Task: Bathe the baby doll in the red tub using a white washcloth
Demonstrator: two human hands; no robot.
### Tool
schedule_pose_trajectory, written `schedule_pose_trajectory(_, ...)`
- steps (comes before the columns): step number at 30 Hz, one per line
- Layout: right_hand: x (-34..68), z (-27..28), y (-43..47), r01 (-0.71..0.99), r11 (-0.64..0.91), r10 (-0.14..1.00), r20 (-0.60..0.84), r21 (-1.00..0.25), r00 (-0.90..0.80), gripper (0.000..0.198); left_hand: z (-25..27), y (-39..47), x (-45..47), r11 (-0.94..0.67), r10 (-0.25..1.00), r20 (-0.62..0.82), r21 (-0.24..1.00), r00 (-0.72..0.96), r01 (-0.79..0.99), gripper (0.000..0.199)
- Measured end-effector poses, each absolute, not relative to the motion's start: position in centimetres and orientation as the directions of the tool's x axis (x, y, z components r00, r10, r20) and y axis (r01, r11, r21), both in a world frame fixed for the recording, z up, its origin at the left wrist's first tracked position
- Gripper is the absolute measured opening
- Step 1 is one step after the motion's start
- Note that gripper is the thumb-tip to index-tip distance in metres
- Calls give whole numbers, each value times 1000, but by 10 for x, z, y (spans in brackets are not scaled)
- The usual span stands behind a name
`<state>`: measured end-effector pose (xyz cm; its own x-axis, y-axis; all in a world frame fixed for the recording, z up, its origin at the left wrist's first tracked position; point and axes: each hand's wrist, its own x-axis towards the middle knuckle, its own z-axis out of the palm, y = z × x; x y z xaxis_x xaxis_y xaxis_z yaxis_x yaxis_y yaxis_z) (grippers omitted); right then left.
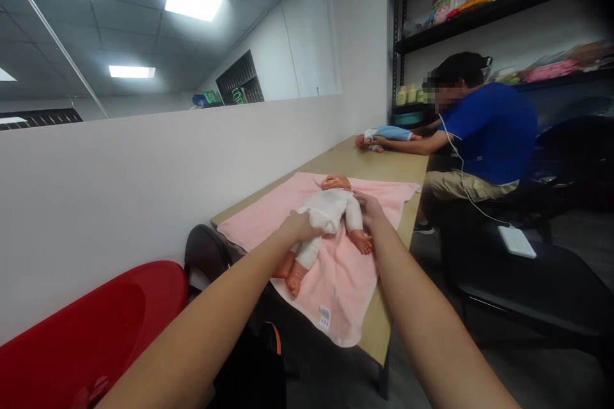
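A baby doll (329,209) in white clothes lies on its back on a pink towel (345,294), its head away from me and bare feet toward me. My left hand (301,227) is closed on the doll's side at the waist, its fingertips partly hidden in the white cloth. Beside the doll's shoulder and sleeve, my right hand (369,208) has its fingers stretched out, touching or very close to the sleeve; its thumb cannot be made out. One doll hand rests on the towel under my right wrist.
The towel covers the near part of a wooden table (384,166) and hangs over its edge. At the far end, a person in a blue shirt (499,134) handles another doll (391,133). A red tub (144,300) stands left; a black chair (527,275) holds a white power bank (517,241).
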<state>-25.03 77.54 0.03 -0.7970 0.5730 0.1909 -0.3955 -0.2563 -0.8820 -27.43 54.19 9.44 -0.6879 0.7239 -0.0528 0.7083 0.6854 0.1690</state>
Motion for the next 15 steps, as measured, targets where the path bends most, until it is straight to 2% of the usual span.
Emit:
schedule_pose_trajectory(3,-257,-4,774,-423,1,714,297,-906,-634,39,77,543,-272,785,619,-104,99,-778,612,83)
schedule_pose_trajectory(6,-263,-10,770,-384,194,687,405,-903,-604,37,52,538,-270,811,583,-61,107,-810,575,80)
schedule_pose_trajectory(10,-265,-14,771,-282,223,685,356,-933,-636,32,29,533,-260,797,595,44,97,-802,596,73)
schedule_pose_trajectory(15,-262,-16,776,-191,196,757,272,-962,-594,31,20,520,-224,728,682,145,-36,-717,685,70)
